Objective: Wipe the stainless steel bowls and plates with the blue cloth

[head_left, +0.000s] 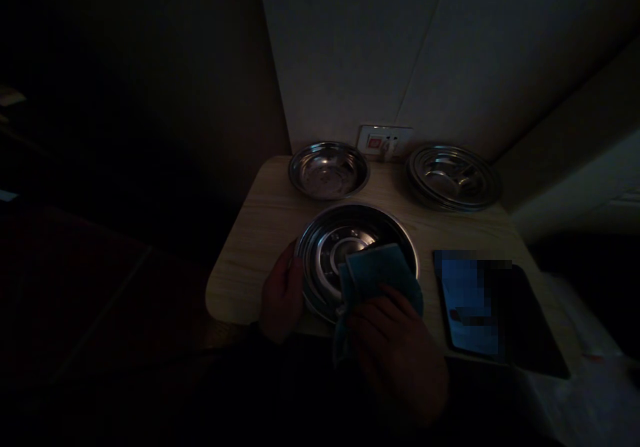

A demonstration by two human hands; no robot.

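Observation:
A round stainless steel bowl [325, 240] sits near the front edge of the small wooden table. My left hand [283, 294] grips its left rim, fingers closed around the edge. With my right hand [395, 347] I hold a folded teal cloth [380, 270] against the bowl's inside at the lower right. The cloth covers part of the bowl's bottom and right wall, and one end hangs below the rim. The picture is dark, so the fingertips under the cloth are hidden.
Behind stand another steel bowl [327, 170] at left and several stacked steel bowls [453, 177] at right. A phone [470, 307] with a lit screen lies right on the wooden table [240, 254]. A wall socket [385, 142] holds a plug.

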